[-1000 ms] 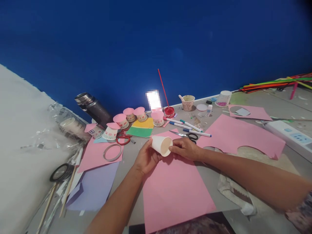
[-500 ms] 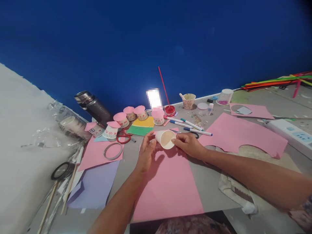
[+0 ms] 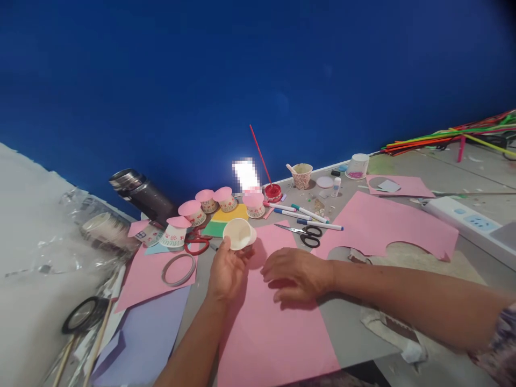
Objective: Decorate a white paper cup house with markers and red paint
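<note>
A plain white paper cup (image 3: 240,235) is tilted with its mouth toward me, and my left hand (image 3: 229,271) grips it from below. To the right, my right hand (image 3: 296,273) hovers just over a pink paper sheet (image 3: 274,338), fingers loosely bent and apart, holding nothing. Whether its fingertips touch the sheet I cannot tell. Past the right hand lie black-handled scissors (image 3: 308,234), half open. Several decorated cups with pink paper tops, such as this one (image 3: 174,232), stand behind and left of my hands.
Several markers (image 3: 320,224) lie beyond the scissors. Farther back are a red paint pot (image 3: 273,193) with a stick and a patterned cup (image 3: 302,176). A dark flask (image 3: 143,196) and a grey tape roll (image 3: 178,270) are left; a power strip (image 3: 467,217) is right.
My right hand has let go of the cup and moved down over the pink sheet. My left hand has carried the cup leftward and turned it. The scissors are now uncovered.
</note>
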The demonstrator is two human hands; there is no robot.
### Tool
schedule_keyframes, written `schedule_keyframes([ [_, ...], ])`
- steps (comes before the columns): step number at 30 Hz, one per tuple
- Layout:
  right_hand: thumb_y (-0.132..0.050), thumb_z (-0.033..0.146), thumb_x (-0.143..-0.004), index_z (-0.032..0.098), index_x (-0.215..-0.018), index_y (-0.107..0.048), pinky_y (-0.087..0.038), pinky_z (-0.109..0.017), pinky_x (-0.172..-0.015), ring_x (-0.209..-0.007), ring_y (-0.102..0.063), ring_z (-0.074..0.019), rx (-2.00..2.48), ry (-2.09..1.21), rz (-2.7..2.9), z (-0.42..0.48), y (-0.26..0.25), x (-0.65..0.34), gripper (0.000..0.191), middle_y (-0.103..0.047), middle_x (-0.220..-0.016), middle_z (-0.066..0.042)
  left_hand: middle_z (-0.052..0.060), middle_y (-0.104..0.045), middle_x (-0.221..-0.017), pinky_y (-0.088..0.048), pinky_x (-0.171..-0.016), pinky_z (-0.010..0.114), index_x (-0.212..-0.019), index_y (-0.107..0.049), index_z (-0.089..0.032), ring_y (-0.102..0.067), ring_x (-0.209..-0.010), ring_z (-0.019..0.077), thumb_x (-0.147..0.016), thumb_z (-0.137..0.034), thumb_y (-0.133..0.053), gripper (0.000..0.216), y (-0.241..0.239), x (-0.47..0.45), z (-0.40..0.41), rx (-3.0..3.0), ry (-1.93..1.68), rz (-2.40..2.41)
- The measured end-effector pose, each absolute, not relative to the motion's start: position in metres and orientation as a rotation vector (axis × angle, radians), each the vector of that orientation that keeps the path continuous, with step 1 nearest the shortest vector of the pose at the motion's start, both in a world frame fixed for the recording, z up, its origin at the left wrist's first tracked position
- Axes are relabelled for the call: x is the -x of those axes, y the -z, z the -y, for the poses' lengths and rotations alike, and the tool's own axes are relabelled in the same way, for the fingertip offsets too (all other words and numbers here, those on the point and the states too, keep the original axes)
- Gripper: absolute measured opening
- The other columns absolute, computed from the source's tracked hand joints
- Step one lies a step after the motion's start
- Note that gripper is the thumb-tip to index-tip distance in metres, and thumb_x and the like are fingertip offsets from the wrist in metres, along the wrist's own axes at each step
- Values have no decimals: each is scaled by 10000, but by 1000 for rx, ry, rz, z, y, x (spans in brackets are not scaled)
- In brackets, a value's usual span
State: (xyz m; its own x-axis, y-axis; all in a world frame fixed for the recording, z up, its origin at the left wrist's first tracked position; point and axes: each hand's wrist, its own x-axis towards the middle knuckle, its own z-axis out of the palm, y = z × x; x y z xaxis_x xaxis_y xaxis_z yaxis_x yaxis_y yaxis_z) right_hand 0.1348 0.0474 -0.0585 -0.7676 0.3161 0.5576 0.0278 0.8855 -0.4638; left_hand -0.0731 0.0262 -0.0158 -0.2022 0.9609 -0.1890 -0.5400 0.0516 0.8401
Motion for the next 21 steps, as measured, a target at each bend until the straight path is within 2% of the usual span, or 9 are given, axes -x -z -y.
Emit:
schedule_keyframes([
  [2, -705, 420, -993, 187, -984, -751, -542, -433, -1069, -1188, -725, -277, 243, -483, 2536, -45, 62, -133, 238, -818, -1163, -150, 88, -814, -1074, -631, -777, 341, -1178, -730, -168, -754, -900, 215, -909, -467, -785, 406, 17, 72, -29, -524, -1494, -1008],
  [7, -621, 318, -1030, 186, -899, -745, -562, -433, -991, -1096, -744, -261, 443, -330, 2676, -40, 63, -132, 224, -826, -1069, -135, 94, -820, -1070, -627, -797, 322, -1172, -739, -142, -763, -908, 204, -946, -415, -753, 355, 26, 65, -27, -517, -1465, -1035],
  [13, -607, 308, -1027, 202, -879, -735, -555, -413, -971, -1124, -734, -262, 401, -331, 2672, -40, 60, -137, 222, -817, -1032, -126, 105, -810, -1123, -635, -812, 322, -1184, -735, -130, -760, -900, 198, -924, -430, -789, 401, 34, 65, -26, -585, -1417, -1016],
  [21, -582, 237, -1024, 216, -880, -730, -549, -408, -968, -1062, -716, -243, 343, -423, 2610, -43, 60, -142, 207, -801, -1024, -120, 136, -799, -1053, -671, -765, 408, -1248, -675, -155, -780, -886, 261, -1010, -475, -649, 400, 20, 66, -27, -330, -1310, -897],
])
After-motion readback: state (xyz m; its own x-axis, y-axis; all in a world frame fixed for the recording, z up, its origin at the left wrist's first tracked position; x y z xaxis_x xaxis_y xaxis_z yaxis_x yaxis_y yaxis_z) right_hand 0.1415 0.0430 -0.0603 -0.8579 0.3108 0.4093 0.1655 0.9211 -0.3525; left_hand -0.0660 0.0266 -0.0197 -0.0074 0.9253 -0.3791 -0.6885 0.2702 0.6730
